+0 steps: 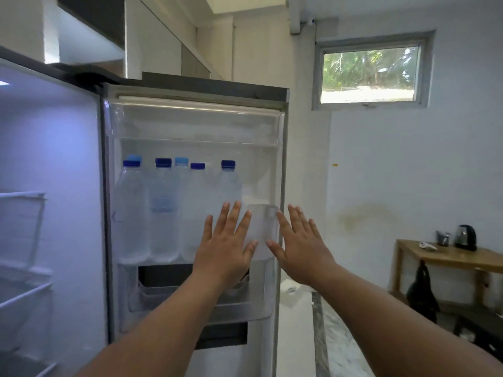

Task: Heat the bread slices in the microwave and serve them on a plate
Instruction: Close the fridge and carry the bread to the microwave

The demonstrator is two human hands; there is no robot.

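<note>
Fridge door stood open toward the camera; the lit fridge interior lay at left. Left hand and right hand were both raised in front of the door's bottle shelf, fingers straight and spread, holding nothing. Whether either palm touched the door could not be told.

Bread slices: not in view, nor microwave or plate. Their heading and long axis could not be recorded.

Water bottles stood upright in a row on the door shelf, caps up.

Risks, as judged: a hard push on the door could rock the bottles. If the bread was inside the fridge, closing now would leave it behind. Fingers spread near the door's edge could be caught.

A wooden table with a kettle stood at far right.
</note>
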